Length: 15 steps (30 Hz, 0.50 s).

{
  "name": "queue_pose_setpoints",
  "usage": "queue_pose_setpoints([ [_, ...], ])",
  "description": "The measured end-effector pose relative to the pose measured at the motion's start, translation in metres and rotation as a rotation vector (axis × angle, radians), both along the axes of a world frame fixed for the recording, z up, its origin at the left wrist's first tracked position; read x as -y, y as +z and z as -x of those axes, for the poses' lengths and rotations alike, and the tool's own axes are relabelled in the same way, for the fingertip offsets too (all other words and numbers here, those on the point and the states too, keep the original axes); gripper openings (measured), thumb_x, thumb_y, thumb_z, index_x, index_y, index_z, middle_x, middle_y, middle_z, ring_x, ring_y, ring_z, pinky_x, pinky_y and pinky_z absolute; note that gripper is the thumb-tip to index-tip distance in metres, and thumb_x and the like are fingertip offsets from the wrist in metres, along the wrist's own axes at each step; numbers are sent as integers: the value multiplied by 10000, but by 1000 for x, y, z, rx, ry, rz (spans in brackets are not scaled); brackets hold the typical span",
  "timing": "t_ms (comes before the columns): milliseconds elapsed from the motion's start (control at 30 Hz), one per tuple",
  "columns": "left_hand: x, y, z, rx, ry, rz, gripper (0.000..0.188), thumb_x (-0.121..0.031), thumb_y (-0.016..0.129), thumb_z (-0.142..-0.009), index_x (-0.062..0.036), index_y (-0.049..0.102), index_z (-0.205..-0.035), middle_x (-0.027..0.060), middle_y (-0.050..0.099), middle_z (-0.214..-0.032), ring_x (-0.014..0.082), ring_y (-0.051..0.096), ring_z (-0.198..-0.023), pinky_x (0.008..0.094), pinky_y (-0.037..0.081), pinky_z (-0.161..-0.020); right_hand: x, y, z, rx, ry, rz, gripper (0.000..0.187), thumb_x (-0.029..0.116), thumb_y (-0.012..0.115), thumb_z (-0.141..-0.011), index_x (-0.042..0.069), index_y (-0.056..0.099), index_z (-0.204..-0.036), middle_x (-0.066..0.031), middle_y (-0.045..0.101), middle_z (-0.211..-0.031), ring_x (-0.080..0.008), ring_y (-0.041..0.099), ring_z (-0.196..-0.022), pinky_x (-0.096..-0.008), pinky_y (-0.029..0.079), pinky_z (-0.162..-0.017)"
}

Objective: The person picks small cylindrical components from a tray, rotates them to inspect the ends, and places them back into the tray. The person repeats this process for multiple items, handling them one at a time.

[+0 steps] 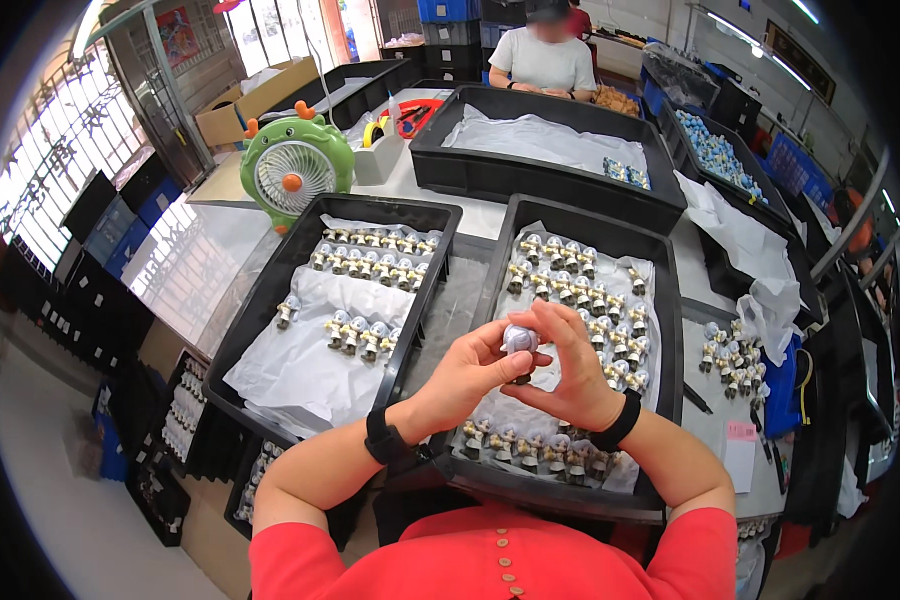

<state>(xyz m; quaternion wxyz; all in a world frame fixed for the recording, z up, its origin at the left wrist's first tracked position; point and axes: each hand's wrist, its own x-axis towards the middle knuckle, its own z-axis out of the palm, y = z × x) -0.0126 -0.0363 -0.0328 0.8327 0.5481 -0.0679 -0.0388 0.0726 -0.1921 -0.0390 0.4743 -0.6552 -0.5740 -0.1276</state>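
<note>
A small toy figurine [519,340] with pale grey-lilac hair is held up between my two hands. The fingers and thumb of my left hand [467,366] are closed on its side. Curving around the other side, my right hand [580,372] has its fingers and thumb at the figurine; its exact contact is partly hidden. Below them is a black tray [672,330] lined with white paper, with rows of similar figurines [560,255] standing or lying in it. To the left, a second black tray [232,345] holds more figurines [365,336] on crumpled paper.
A green fan [293,168] stands behind the left tray. Farther back sits a large black bin [550,192] with a few blue pieces. At right, loose figurines [735,358] lie on the table beside a blue container [782,385]. Across the table is a person [542,60].
</note>
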Motion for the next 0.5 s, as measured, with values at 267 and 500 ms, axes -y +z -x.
queue_pose_setpoints([
  [267,-6,-3,-5,-66,-158,232,444,-332,440,-983,-53,399,-1327,83,527,-1219,196,553,-1121,298,516,-800,6,7,-4,-178,44,112,824,186,853,-605,86,443,-1313,-84,498,-1250,-256,441,-1179,-316,478,-848],
  [500,-7,-8,-7,-92,-164,302,445,-341,419,-987,-38,405,-1314,93,518,-1237,208,540,-1151,297,520,-793,6,10,-5,-223,68,116,815,235,860,-607,71,462,-1300,-103,490,-1214,-260,456,-1133,-322,489,-835],
])
